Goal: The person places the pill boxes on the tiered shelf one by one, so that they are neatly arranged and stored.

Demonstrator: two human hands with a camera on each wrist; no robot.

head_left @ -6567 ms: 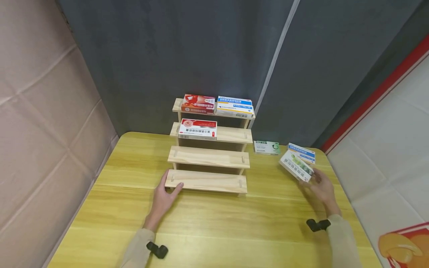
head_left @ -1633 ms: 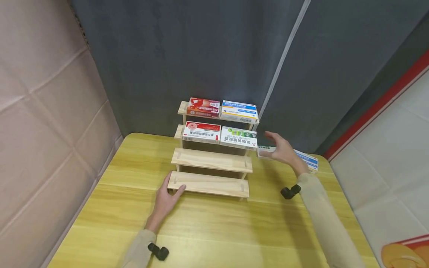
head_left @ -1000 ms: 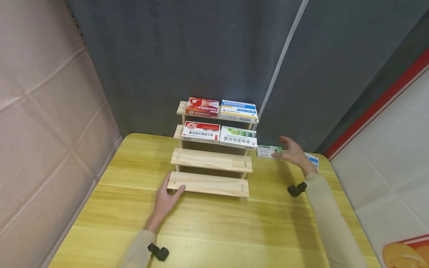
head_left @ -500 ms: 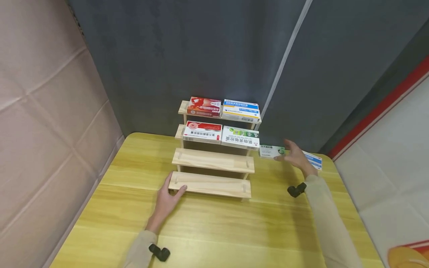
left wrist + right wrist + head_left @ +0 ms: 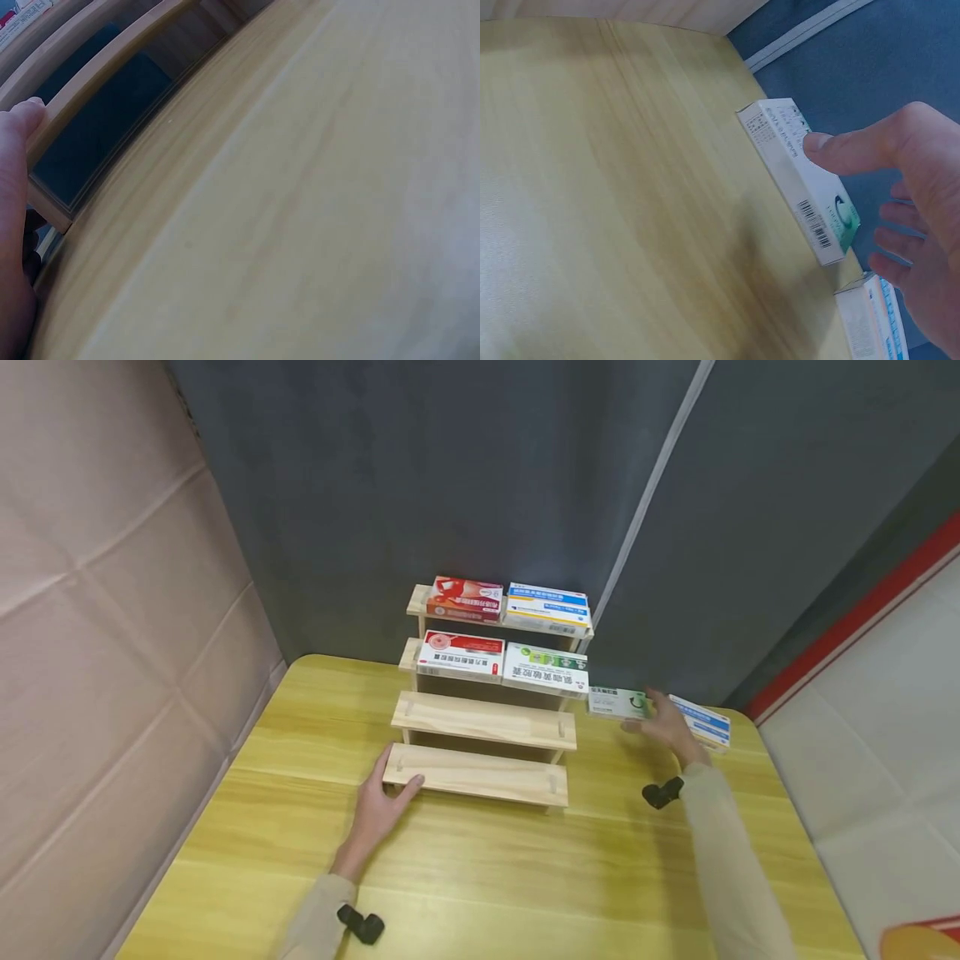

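Observation:
A pale wooden tiered stand (image 5: pixel 480 718) stands on the table. My left hand (image 5: pixel 377 810) grips the left end of its lowest step, with the thumb (image 5: pixel 27 115) at the front edge and the other fingers mostly hidden. My right hand (image 5: pixel 670 729) hovers by the right end of a flat green-and-white medicine box (image 5: pixel 611 702) lying on the table right of the stand. Seen from the right wrist, the thumb (image 5: pixel 855 152) reaches over this box, and the other fingers are spread apart beyond it. They do not close on it.
On the top step lie a red medicine box (image 5: pixel 465 599) and a blue-and-white one (image 5: pixel 547 608). One step down are a red-and-white box (image 5: pixel 461 656) and a white-and-green box (image 5: pixel 545 669). Another blue-and-white box (image 5: pixel 703 724) lies behind my right hand. A dark panel (image 5: pixel 450 468) rises behind the table.
The white-and-green box, earlier in my right hand, now lies on the second step. My right hand has since moved rightward from beside the stand. My left hand stays at the lowest step.

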